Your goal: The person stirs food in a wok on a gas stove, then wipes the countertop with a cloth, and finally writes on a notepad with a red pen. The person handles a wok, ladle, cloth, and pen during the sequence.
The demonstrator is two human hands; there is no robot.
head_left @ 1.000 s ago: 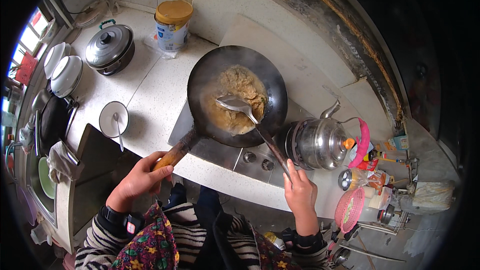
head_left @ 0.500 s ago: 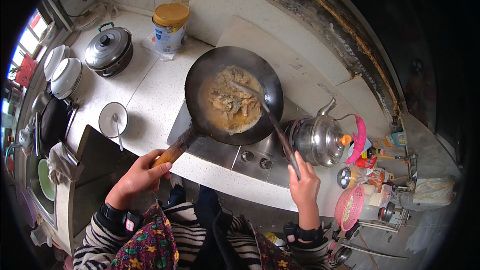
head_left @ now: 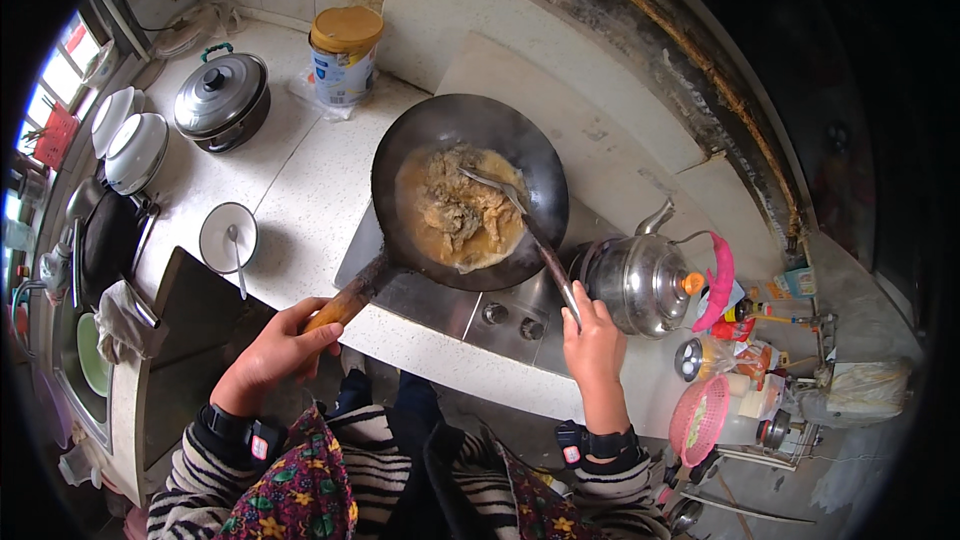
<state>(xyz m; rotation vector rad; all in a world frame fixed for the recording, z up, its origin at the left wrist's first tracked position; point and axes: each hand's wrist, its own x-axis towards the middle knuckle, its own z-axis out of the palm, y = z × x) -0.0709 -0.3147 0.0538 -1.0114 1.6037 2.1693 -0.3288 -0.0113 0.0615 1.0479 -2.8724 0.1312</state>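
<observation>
A black wok (head_left: 545, 165) sits over the stove, steaming, with brownish chunks of food (head_left: 460, 205) in yellowish broth inside it. My left hand (head_left: 285, 345) is wrapped round the wok's wooden handle (head_left: 345, 302). In my right hand (head_left: 596, 345) is a long-handled spatula (head_left: 545, 252), gripped near the handle's end. Its metal blade rests in the upper right part of the food, partly covered by it. Just right of the wok stands a shiny kettle (head_left: 640, 285) with a pink-wrapped handle.
A white bowl with a spoon (head_left: 228, 238) stands left of the stove. Farther back are a lidded pot (head_left: 222, 100) and a tin with a yellow lid (head_left: 344, 55). A pink basket (head_left: 697, 420) and several jars crowd the right end. A sink (head_left: 100, 385) lies at far left.
My right hand has shifted slightly up and left with the spatula, whose blade has turned in the food. My left hand keeps its hold on the wok handle.
</observation>
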